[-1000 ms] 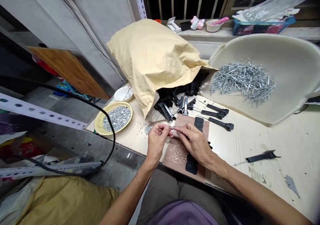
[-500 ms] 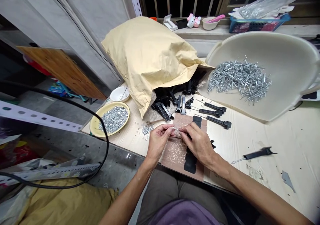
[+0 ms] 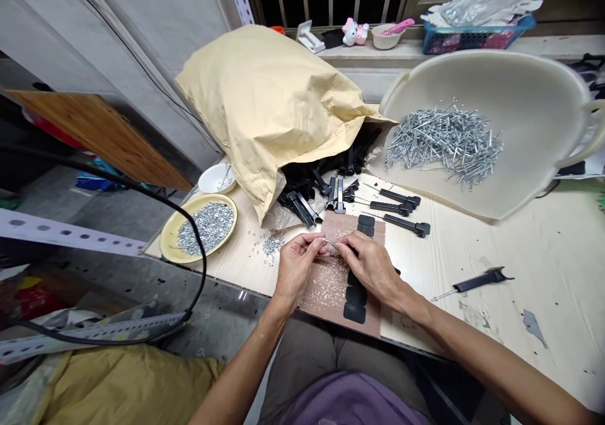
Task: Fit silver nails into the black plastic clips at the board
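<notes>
Thin metal pin [image 3: 331, 243] is held over the brown board [image 3: 331, 318], pinched by the left hand [image 3: 299, 262] at its nine-o'clock end and the right hand [image 3: 371, 262] at three; a yellow dish [image 3: 169, 236] lies farther toward nine.

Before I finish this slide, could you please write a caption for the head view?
Left hand and right hand hold a slim metal pin over a brown board, near an open tan sack.
</notes>
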Tool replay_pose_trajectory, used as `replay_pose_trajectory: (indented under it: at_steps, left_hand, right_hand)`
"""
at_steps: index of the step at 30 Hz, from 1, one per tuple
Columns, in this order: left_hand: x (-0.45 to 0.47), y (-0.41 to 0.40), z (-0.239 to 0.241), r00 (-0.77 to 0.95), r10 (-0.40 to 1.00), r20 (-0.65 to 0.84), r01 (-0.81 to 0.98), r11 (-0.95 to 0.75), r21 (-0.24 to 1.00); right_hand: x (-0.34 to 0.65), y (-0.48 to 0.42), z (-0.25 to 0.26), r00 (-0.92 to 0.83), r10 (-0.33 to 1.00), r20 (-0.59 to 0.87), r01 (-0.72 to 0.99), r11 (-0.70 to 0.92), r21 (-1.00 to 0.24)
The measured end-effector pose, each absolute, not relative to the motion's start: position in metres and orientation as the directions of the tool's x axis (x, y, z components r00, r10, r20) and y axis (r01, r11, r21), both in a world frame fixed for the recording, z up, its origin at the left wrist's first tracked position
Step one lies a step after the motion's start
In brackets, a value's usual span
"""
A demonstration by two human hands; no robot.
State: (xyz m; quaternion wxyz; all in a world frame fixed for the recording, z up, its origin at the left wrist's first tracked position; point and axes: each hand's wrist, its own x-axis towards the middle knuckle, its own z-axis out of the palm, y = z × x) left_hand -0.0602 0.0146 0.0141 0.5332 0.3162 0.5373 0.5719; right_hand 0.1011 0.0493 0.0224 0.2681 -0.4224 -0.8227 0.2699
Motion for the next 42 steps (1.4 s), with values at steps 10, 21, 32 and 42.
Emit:
replay_pose_trajectory:
  at_steps: [10,21,32,42]
  left_hand:
    - [-0.027,0.007,0.010,-0.059,0.993,0.101,0.387,-0.070,0.919]
    - [-0.013,0.034,0.003,0.271,0.959,0.084,0.686,-0.254,0.682]
    - [-0.022,0.018,0.006,0.267,0.955,0.131,0.722,-0.288,0.630]
    - [-0.022,-0.014,-0.017,0.067,0.969,0.238,0.750,-0.206,0.628]
  right_hand:
    - [0.163,0.047,0.012,-0.588,0.785,0.196,0.563,0.571,-0.597]
    - [0.188,0.067,0.006,-0.623,0.767,0.150,0.672,0.624,-0.398]
    - [0.191,0.064,0.010,-0.718,0.673,0.177,0.583,0.721,-0.375]
    - [0.183,0.041,0.001,-0.808,0.538,0.240,0.453,0.827,-0.332]
